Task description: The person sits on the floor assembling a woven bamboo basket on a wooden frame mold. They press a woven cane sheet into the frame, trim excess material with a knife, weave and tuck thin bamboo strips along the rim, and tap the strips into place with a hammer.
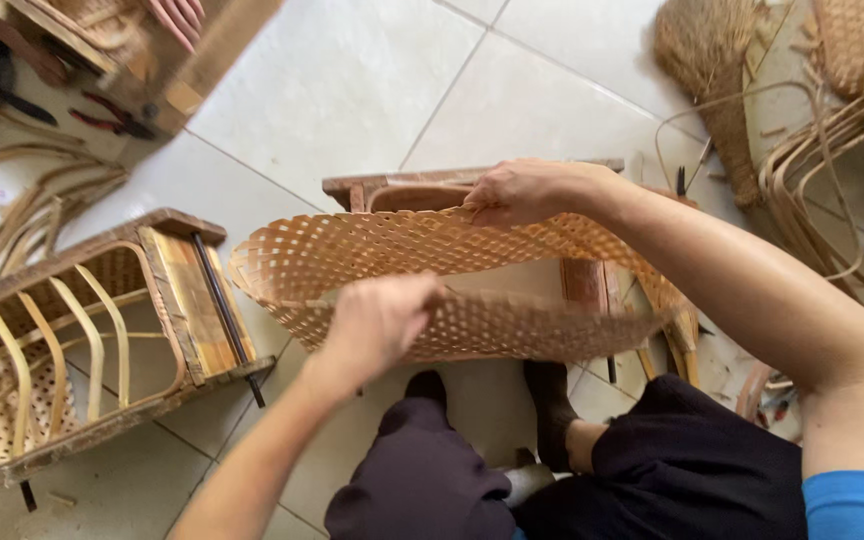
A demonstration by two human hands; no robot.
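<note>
Left hand [377,322] gripping near edge of curved woven bamboo sheet [372,255] at centre frame, right hand [524,192] pinching its far edge, wooden stool [402,187] behind

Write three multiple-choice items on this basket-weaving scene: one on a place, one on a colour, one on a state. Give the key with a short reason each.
1. Where does the framed basket lie?
A. on the tiled floor, on the person's left
B. on the person's lap
C. hung on a wall

2. What colour are the person's socks?
A. white
B. black
C. red

3. How is the woven sheet held?
A. flat on the floor, untouched
B. rolled tight under one arm
C. bent into a curve between both hands

Key:
1 A, it rests on the tiles beside the left arm.
2 B, both feet show dark socks.
3 C, the left hand grips the near edge and the right hand the far edge, fingers closed on it.
</note>
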